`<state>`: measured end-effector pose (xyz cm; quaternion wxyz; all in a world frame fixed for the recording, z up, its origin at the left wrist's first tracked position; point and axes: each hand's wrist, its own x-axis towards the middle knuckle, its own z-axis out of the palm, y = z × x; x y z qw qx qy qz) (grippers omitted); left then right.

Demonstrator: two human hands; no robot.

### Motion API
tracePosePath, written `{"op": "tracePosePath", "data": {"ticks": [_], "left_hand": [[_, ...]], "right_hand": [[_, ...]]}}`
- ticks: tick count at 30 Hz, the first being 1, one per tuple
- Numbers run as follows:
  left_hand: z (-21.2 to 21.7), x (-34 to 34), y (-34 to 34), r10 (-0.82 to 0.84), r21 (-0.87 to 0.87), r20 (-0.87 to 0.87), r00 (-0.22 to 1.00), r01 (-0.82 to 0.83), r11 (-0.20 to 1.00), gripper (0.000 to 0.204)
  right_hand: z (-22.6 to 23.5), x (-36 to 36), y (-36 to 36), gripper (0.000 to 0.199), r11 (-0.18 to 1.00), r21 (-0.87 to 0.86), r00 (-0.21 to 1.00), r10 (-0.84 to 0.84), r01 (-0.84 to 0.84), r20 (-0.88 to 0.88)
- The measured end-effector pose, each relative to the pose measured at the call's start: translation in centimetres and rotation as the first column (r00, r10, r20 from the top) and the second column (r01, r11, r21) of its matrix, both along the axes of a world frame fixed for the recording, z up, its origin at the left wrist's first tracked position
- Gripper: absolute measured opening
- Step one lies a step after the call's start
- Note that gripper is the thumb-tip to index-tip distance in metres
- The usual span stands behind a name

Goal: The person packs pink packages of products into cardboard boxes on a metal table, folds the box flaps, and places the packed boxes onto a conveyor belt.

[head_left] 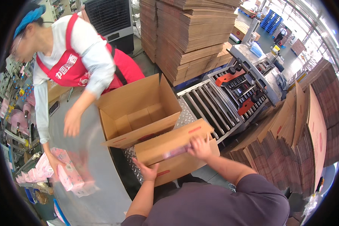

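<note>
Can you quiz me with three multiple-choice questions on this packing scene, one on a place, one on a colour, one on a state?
1. Where is the person's left hand?
A. on the near side of the closed carton
B. inside the open carton
C. on the roller conveyor

2. What colour are the packs under the co-worker's hand?
A. green
B. pink
C. black

3. How does the open carton stand?
A. taped shut
B. folded flat
C. flaps up, no goods showing inside

Answers: 1 A, the left palm presses the carton's near side while the right hand rests on top. 2 B, the wrappers are pink. 3 C, its bare bottom flaps show.
</note>
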<state>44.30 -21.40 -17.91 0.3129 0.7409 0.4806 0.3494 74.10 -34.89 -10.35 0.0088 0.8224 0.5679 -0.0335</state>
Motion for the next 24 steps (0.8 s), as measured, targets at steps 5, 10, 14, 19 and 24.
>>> {"op": "tracePosePath", "data": {"ticks": [5,10,14,19,24], "left_hand": [[0.5,-0.2,1.4,0.045,-0.536,-0.136,0.99,-0.111,0.837,0.063],[-4.5,4.3,-4.2,0.307,-0.546,0.142,0.941,-0.185,0.817,0.061],[-1.3,20.1,-9.4,0.406,-0.648,0.045,0.913,-0.283,0.707,0.063],[-0.3,38.3,-8.3,0.317,-0.601,0.328,0.89,-0.062,0.797,0.064],[-0.8,53.3,-4.3,0.138,-0.604,0.3,0.944,0.076,0.794,0.065]], "right_hand": [[-3.2,-0.5,-3.2,0.075,0.997,0.062,0.998,0.049,-0.048,-0.026],[-2.1,8.6,-1.2,0.068,0.98,0.031,0.97,0.197,-0.195,-0.145],[-0.3,17.8,-0.4,0.063,0.998,-0.063,0.989,-0.022,0.013,-0.147],[-0.5,31.4,0.9,0.062,0.985,-0.087,0.974,-0.164,0.152,-0.153],[-2.0,44.7,0.6,0.062,0.939,-0.038,0.935,-0.345,0.343,-0.079]]}}
